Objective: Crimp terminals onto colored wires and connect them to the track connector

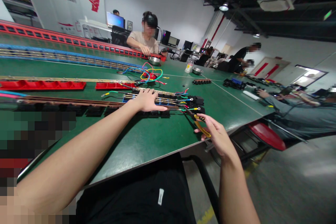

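My left hand lies flat across a bundle of long strips with copper-coloured bars, its fingers spread. Under and beside it run black and blue plastic holders. In my right hand is a pair of pliers with yellow handles, near the table's front edge. The dark jaws point at the wire ends by the strips' right end; whether they grip a wire is too small to tell. Short coloured wires with ring terminals stick out there, next to a black end block.
Farther back lie red holder strips, a long blue strip and a long red strip. Loose looped wires lie mid-table. A bottle and metal bowl stand beyond. A co-worker sits across; a red stool is at right.
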The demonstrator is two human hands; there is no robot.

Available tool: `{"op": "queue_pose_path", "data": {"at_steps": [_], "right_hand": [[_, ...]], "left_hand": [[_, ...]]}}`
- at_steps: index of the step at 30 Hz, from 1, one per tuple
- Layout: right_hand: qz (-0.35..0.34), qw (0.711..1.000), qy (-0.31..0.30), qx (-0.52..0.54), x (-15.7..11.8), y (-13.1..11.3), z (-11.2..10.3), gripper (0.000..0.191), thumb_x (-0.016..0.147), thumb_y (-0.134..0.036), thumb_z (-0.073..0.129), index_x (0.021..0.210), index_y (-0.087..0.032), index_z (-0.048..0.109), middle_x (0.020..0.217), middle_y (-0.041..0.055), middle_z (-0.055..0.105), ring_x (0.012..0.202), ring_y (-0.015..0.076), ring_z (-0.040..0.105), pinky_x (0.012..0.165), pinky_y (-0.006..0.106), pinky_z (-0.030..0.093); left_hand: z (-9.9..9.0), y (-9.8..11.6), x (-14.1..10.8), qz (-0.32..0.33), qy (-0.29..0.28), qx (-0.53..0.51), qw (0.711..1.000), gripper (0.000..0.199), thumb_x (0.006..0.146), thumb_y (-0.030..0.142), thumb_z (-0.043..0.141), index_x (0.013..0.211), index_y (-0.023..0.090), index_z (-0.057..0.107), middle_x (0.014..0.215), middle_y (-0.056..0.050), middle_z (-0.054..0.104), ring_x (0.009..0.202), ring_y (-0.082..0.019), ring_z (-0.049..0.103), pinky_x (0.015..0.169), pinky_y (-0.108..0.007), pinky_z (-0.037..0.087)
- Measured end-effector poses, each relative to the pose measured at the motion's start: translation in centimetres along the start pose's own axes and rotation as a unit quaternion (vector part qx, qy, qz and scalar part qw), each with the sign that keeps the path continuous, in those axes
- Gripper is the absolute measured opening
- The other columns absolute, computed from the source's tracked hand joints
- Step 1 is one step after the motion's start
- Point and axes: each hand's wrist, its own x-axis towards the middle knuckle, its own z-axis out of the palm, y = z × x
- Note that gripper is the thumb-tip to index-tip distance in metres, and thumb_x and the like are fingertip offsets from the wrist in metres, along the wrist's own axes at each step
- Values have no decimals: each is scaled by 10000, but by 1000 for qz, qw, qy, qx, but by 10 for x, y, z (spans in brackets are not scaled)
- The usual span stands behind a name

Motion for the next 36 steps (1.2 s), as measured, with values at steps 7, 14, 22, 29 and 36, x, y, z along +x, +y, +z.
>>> {"op": "queue_pose_path", "data": {"at_steps": [7, 14, 22, 29, 36], "right_hand": [[43, 997, 0, 58, 1, 1, 3, 559, 840, -650, 502, 1200, -224, 541, 1213, 138, 592, 730, 202, 696, 438, 247, 495], [62, 995, 3, 83, 2, -1, 4, 565, 844, -684, 450, 1198, -247, 507, 1164, 120, 597, 712, 195, 689, 416, 250, 501], [38, 998, -19, 54, 0, 1, 3, 552, 816, -659, 531, 1193, -256, 513, 1191, 109, 579, 752, 197, 691, 441, 250, 527], [-33, 997, -23, -60, -2, 3, 6, 503, 823, -565, 598, 1194, -229, 542, 1094, 86, 601, 745, 189, 676, 433, 230, 500], [-59, 992, 55, -102, -2, 3, 6, 505, 872, -567, 517, 1222, -209, 580, 976, 85, 661, 598, 143, 604, 433, 239, 439]], "left_hand": [[-4, 3, -1, -4, -6, 6, 1000, 1071, 641, 940, 280, 1287, 130, 554, 1449, -223, 431, 1328, -440, 354, 1075, -566, 242], [-3, 3, 0, -9, -13, -3, 1000, 1061, 636, 937, 304, 1307, 150, 544, 1471, -211, 408, 1351, -439, 324, 1087, -559, 222], [-2, 1, 0, -6, -11, -5, 1000, 1057, 633, 940, 289, 1319, 173, 533, 1474, -192, 413, 1356, -429, 319, 1092, -561, 209], [0, 1, 1, -2, 4, 2, 1000, 1091, 628, 947, 283, 1318, 143, 542, 1462, -217, 417, 1336, -445, 342, 1083, -568, 228], [1, 0, 1, -5, 5, -1, 1000, 1068, 628, 944, 292, 1332, 176, 529, 1471, -191, 418, 1343, -437, 336, 1089, -555, 222]]}}
